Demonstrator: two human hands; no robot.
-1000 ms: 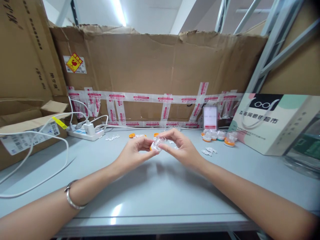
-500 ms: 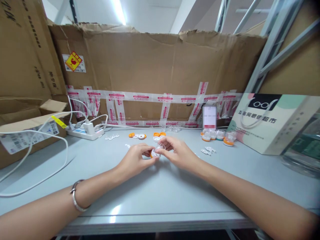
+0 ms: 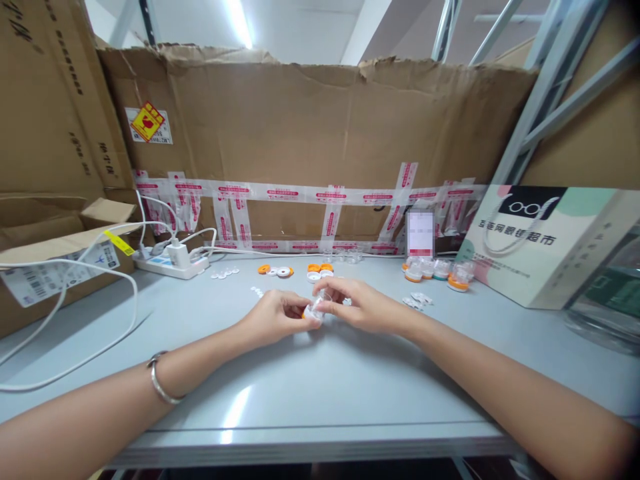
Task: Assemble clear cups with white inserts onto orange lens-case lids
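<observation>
My left hand (image 3: 277,315) is closed on a small white and orange round part (image 3: 311,313) above the grey table. A clear plastic piece (image 3: 321,299) sits at its upper right, and my right hand (image 3: 350,303) pinches it between thumb and fingers. The two pieces touch or nearly touch; their exact fit is too small to tell. Just behind the hands are orange and white rings (image 3: 320,269). Orange and white discs (image 3: 275,271) lie to their left.
Clear and orange assembled pieces (image 3: 458,277) stand at the right, near small white parts (image 3: 418,300) and a paper bag (image 3: 535,247). A power strip (image 3: 173,265) with white cables and an open carton (image 3: 60,260) are at the left. Clear caps (image 3: 349,255) lie at the back.
Both hands have shifted slightly right with the held parts. The fingers of my right hand have changed their hold, and the clear piece is tilted differently.
</observation>
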